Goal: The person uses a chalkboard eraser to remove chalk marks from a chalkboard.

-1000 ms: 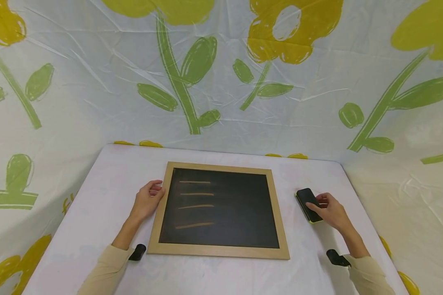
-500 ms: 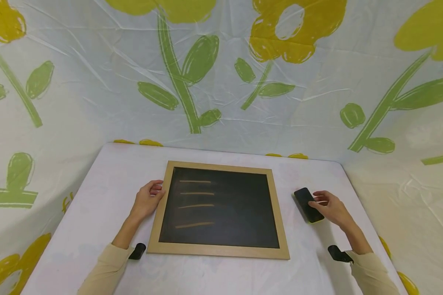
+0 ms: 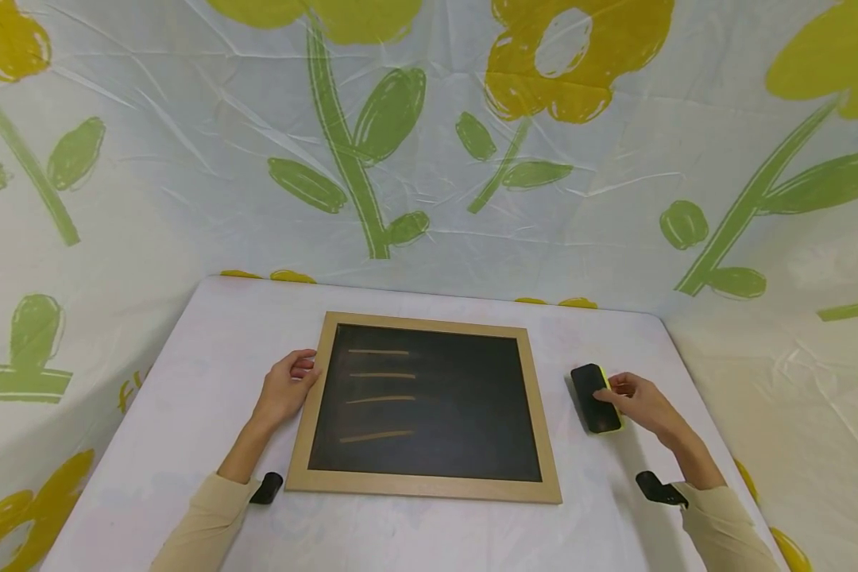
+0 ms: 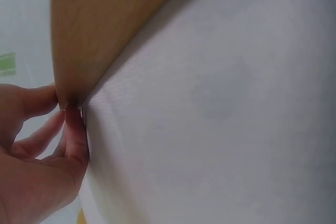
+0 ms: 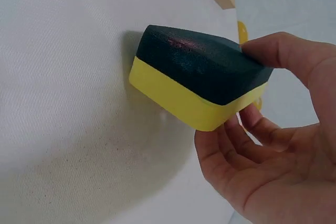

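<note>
A wood-framed chalkboard (image 3: pixel 465 405) lies on the white-covered table with several tan chalk strokes on its left half. At its left edge my left hand (image 3: pixel 282 389) pinches the frame between thumb and fingers; in the left wrist view the fingertips meet at the wooden frame (image 4: pixel 105 19). To the board's right, my right hand (image 3: pixel 643 407) holds a chalkboard eraser (image 3: pixel 592 397). The right wrist view shows the eraser (image 5: pixel 194 69) tilted over the cloth, its dark felt face up and yellow body below. The thumb presses the felt while the fingers support the yellow side.
The white tablecloth (image 3: pixel 415 536) spreads around the board. Behind and beside the table hangs a white curtain (image 3: pixel 207 159) printed with yellow flowers and green stems. Small dark specks (image 5: pixel 105 145) dot the cloth beneath the eraser.
The eraser has turned a little in my right hand, and its yellow side now shows along the right edge. My left hand and the chalkboard stay in place.
</note>
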`<state>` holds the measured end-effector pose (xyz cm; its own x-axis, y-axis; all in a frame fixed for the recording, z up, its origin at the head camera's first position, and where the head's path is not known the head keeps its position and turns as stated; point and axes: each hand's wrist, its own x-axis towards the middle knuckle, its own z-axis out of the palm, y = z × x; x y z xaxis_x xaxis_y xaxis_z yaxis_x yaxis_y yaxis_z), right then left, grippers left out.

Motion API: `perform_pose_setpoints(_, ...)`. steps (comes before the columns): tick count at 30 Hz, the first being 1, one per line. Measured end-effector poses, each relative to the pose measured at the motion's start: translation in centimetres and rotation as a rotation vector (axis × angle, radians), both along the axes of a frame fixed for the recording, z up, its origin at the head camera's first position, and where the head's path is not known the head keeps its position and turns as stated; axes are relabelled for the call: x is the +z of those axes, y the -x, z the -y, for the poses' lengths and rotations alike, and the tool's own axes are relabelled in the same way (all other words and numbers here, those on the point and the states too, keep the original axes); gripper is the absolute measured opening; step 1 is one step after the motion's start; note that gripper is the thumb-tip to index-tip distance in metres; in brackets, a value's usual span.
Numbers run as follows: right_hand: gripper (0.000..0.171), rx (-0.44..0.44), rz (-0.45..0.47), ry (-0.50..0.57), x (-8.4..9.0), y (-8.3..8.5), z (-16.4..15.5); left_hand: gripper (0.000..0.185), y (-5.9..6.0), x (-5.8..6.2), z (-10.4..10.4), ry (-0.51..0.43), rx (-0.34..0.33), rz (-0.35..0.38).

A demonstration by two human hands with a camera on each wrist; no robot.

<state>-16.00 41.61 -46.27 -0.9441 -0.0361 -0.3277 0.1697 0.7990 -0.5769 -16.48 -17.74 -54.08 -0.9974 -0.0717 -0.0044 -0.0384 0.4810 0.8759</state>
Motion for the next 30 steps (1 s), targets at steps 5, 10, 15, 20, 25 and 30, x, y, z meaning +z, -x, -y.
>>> perform_pose_setpoints(5,0.063,-0.031,0.059,0.033,0.2,0.1,0.1,0.037,-0.1,0.0,-0.1,0.001,0.009,0.005)
perform_pose_setpoints(10,0.065,-0.035,0.091,0.074,0.5,0.0,0.2,0.037,-0.1,-0.1,-0.1,0.003,0.011,0.000)
perform_pose_setpoints(15,0.066,-0.004,0.071,0.119,0.7,-0.1,0.5,0.036,-0.1,-0.3,-0.1,0.002,0.014,-0.001)
perform_pose_setpoints(20,0.069,0.029,0.065,0.130,1.1,-0.1,1.1,0.036,-0.2,-0.3,-0.1,-0.003,0.015,-0.004)
perform_pose_setpoints(25,0.057,0.048,0.022,0.136,1.7,-0.1,2.1,0.036,-0.3,-0.3,-0.2,-0.001,0.015,-0.008)
perform_pose_setpoints(30,0.045,0.094,-0.131,0.156,2.0,0.2,3.1,0.036,-0.5,-0.3,-0.1,-0.006,0.012,-0.018)
